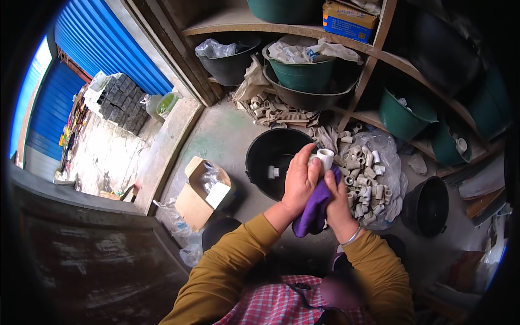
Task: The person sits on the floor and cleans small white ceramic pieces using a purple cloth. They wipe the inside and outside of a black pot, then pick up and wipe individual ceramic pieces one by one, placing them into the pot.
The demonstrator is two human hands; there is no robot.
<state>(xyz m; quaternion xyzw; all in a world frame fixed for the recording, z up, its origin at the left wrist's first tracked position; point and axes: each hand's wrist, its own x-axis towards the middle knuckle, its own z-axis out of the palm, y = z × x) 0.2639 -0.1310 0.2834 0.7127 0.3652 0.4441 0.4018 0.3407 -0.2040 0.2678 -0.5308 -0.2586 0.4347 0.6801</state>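
Note:
My left hand (300, 174) grips a white plastic pipe fitting (326, 159), its round open end facing up; fingers hide the remainder. A crumpled purple cloth (313, 211) is held in my right hand (338, 203) and presses against the fitting. Both hands are close together, partly over the right rim of a large black bucket (260, 152). Inside that bucket lies another white fitting (274, 172). To the right of my hands, many dusty pipe fittings (367, 176) are heaped on a clear plastic sheet (392, 162).
An opened cardboard box (195, 209) with plastic wrap stands at left. A smaller black bucket (426, 207) is at right. Wooden shelves (284, 28) hold green tubs (302, 75) and a blue-and-yellow carton (349, 22). More fittings (268, 107) lie below them. A doorway sill (170, 150) borders the left.

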